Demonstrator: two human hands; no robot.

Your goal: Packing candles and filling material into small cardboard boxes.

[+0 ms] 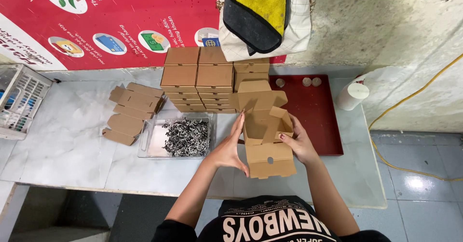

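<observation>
A partly folded brown cardboard box [264, 126] stands open on the white marble table [62, 140], its lid up and a front flap hanging toward me. My left hand [230, 148] presses flat against the box's left wall. My right hand [298, 143] grips its right wall, thumb on the rim. Behind the box stand stacks of finished brown boxes [197, 78]. A pile of flat unfolded box blanks [129, 112] lies to the left.
A clear tray [153, 140] with black and white shredded paper filler [187, 137] sits left of my hands. A dark red mat [316, 111] lies at right with small round objects [305, 82]. A white roll [353, 95], a white wire basket [19, 99] and a hanging bag [263, 17] surround the table.
</observation>
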